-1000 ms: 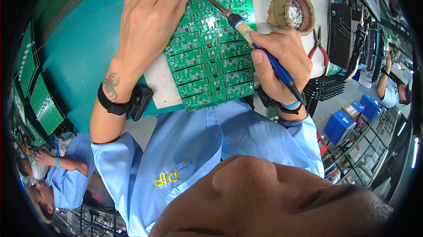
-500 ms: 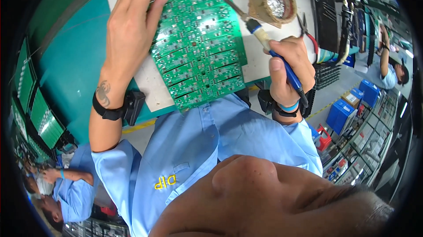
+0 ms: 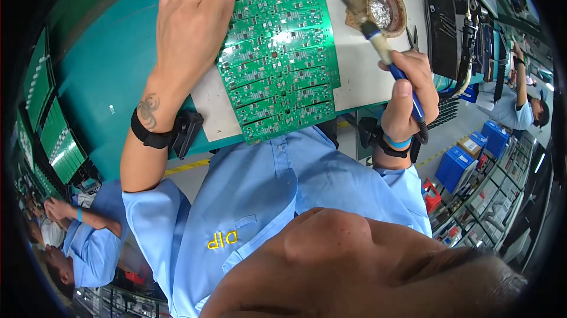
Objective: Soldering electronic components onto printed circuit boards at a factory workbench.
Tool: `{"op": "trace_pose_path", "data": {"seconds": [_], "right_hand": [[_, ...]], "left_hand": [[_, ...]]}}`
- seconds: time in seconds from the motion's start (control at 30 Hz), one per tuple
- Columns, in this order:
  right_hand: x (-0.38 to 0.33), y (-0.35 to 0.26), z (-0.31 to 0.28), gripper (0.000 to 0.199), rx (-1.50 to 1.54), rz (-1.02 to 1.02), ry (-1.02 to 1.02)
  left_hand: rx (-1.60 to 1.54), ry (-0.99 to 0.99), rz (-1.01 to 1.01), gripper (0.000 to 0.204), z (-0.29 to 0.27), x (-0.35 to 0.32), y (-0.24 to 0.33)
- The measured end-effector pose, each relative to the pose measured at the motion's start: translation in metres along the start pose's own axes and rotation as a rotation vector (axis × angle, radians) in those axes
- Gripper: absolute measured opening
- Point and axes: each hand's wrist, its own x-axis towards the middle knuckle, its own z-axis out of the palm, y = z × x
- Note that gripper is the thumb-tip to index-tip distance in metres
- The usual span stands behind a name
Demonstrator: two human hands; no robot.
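Observation:
A green panel of circuit boards (image 3: 280, 58) lies on a white mat (image 3: 360, 58) on the teal bench. My left hand (image 3: 192, 20) rests flat on the panel's left edge, fingers together, a black strap on the wrist. My right hand (image 3: 407, 90) is shut on a blue-handled soldering iron (image 3: 384, 52). The iron's tip points up and left, off the panel, beside a round tip-cleaner holder (image 3: 378, 10) with shiny metal wool.
A black box with cables (image 3: 446, 31) stands right of the mat. Racks of green boards (image 3: 50, 123) stand at the far left. A co-worker in blue sits lower left (image 3: 71, 241), another stands at the right (image 3: 522, 105). Blue bins (image 3: 460, 164) sit on the floor.
My right hand has drawn the iron off the panel, to the right and toward the tip-cleaner holder. My left hand stays on the panel's left edge.

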Motion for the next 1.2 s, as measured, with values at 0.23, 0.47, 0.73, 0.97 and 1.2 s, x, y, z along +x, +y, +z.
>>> {"op": "trace_pose_path", "data": {"seconds": [0.23,0.47,0.73,0.97,1.2], "right_hand": [[0.039,-0.004,0.031,0.024,0.008,-0.024,-0.135],[0.044,0.012,0.042,0.023,0.019,-0.075,-0.184],[0.048,0.018,0.051,0.025,0.051,-0.078,-0.133],[0.050,0.021,0.058,0.026,0.055,-0.087,-0.146],[0.050,0.022,0.061,0.027,0.069,-0.090,-0.155]], "left_hand": [[-0.025,0.020,0.007,0.013,0.008,-0.002,-0.012],[-0.032,0.059,0.041,0.014,0.017,0.003,-0.018],[-0.023,0.027,-0.034,0.015,0.016,0.002,-0.019],[-0.027,0.021,-0.055,0.015,0.017,0.001,-0.022],[-0.014,-0.007,-0.071,0.015,0.014,0.005,-0.016]]}}
